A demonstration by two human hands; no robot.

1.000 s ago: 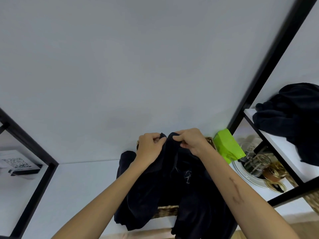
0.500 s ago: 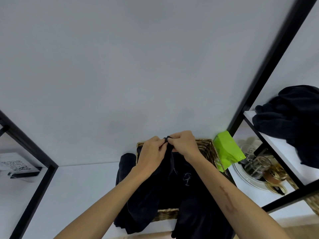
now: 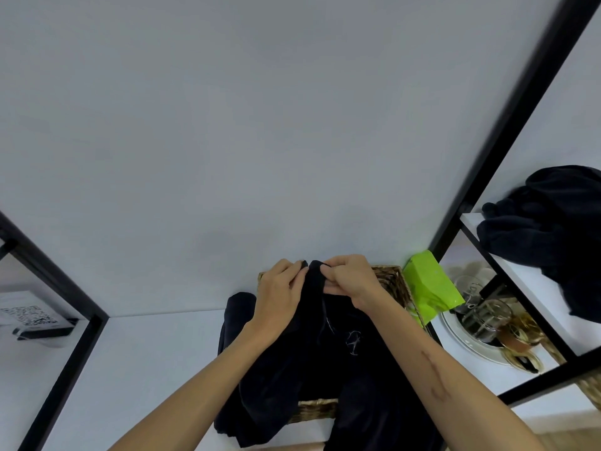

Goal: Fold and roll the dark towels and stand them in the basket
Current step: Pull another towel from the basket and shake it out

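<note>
Two bare hands are brought close together above a woven basket, each pinching the top edge of a dark towel. The left hand is closed on the cloth from one side and the right hand from the other, thumbs and fingertips nearly meeting, with a small fold of fabric gathered between them. From that pinched edge the towel hangs down over the basket — most of the basket's opening is hidden by it, and only the far right corner of the rim and a short strip of the near wall are seen. A pale stitched mark is visible on the towel's face, below the right wrist. The lower part of the cloth spills past the basket's near side and over the edge of the white shelf on which the basket stands.

More dark towels are heaped on a higher shelf to the right, well apart from the hands. Just beside the basket's right side a bright green packet is leaned, and beyond it a white plate with glassware is set. A black metal frame runs diagonally past the wall — whether anything already stands inside the basket cannot be told.
</note>
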